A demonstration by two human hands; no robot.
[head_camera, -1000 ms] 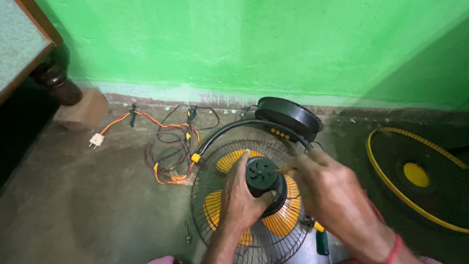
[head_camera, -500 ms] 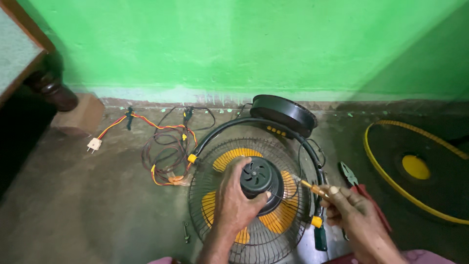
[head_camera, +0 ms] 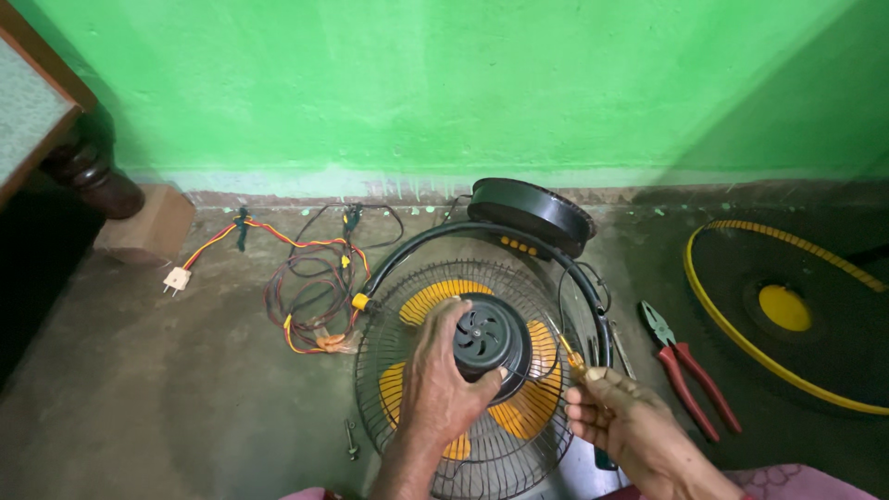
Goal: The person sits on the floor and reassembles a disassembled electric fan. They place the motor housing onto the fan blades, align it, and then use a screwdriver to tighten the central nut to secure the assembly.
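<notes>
Since 1.0 s ago, right hand has withdrawn from the motor hub to the near right of the fan; left hand unchanged.

Near: right hand pinched shut on a thin yellow-handled screwdriver, its tip angled up-left over the grille. Left hand clamped on the black motor housing at the centre of the fan. Fan lies flat on the concrete floor, wire guard up, yellow blades beneath. 1 bolt lies just left of the guard.

Right of fan: red-handled pliers; further right, a detached black guard with yellow rim.

Far left: tangled red, yellow and black wires with a white plug. Far centre: black round base against the green wall.
</notes>
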